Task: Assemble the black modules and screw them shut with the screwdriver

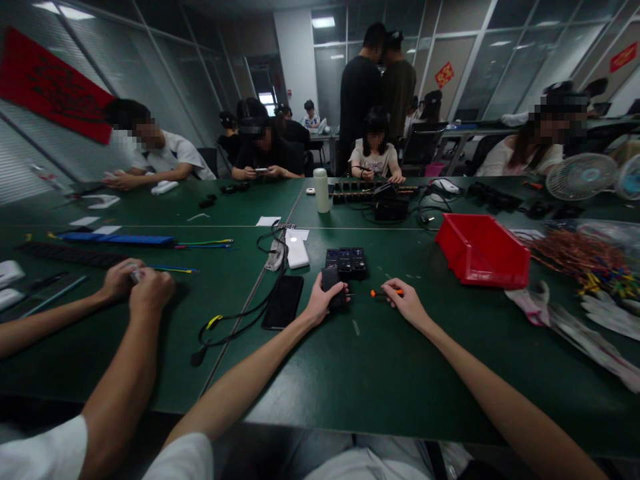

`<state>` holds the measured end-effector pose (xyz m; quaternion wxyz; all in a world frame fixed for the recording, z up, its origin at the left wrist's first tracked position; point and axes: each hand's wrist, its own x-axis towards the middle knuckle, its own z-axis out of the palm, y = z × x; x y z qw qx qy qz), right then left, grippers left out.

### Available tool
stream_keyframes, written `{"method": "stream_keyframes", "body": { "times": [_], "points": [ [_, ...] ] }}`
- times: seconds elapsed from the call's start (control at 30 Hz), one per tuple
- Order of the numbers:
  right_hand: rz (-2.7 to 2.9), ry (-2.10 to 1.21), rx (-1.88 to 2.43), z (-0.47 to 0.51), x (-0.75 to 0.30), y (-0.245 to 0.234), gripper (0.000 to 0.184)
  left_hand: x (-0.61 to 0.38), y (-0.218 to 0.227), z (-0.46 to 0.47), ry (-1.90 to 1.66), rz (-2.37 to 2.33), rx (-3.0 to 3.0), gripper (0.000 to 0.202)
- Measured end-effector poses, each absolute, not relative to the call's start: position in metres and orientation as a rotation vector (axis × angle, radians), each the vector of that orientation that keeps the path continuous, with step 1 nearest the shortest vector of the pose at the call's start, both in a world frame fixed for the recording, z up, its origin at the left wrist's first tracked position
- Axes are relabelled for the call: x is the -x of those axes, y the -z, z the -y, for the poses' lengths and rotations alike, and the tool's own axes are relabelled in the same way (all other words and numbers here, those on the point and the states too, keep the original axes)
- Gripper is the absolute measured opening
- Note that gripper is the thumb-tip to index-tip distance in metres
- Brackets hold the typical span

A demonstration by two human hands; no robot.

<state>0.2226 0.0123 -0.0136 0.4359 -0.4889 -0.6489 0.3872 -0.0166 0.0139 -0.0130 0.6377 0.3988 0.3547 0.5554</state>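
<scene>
My left hand (319, 301) is closed around a small black rectangular block (331, 278), held just above the table. Between the fingers of my right hand (407, 301) is an orange-and-black screwdriver (379, 293). Its thin shaft points left at the block, and whether the tip touches it I cannot tell. Right behind the held block, several similar black blocks (353, 259) stand side by side. A black phone (283, 303) lies flat to the left of my left hand.
A red plastic bin (487, 260) stands to the right, near copper wires (583, 257) and white gloves (613, 317). Left are a black cable (240, 313) and a white device (298, 252). A pale bottle (321, 191) stands behind. A co-worker's hands (145, 287) work at far left.
</scene>
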Motion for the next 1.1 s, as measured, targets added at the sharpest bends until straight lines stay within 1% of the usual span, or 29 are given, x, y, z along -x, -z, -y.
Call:
{"method": "stream_keyframes", "body": {
  "times": [0.3, 0.5, 0.63, 0.73, 0.83, 1.1],
  "points": [
    [1.505, -0.988, 1.150, -0.0115, -0.2217, 0.0109, 0.033, 0.0162, 0.0123, -0.0135, -1.273, -0.800, -0.927, 0.055],
    [1.500, -0.926, 1.148, -0.0111, -0.2204, 0.0118, 0.030, 0.0162, 0.0108, -0.0131, -1.271, -0.803, -0.922, 0.056],
    [1.535, -0.992, 1.137, -0.0102, -0.2199, 0.0109, 0.029, 0.0161, 0.0097, -0.0127, -1.275, -0.816, -0.925, 0.060],
    [1.541, -1.017, 1.190, -0.0108, -0.2198, 0.0124, 0.032, 0.0163, 0.0098, -0.0130, -1.275, -0.824, -0.926, 0.058],
    [1.535, -1.004, 1.226, -0.0114, -0.2201, 0.0137, 0.033, 0.0163, 0.0106, -0.0135, -1.279, -0.829, -0.928, 0.056],
    [1.502, -0.888, 1.144, -0.0116, -0.2187, 0.0115, 0.032, 0.0151, 0.0116, -0.0143, -1.280, -0.806, -0.926, 0.055]
  ]
}}
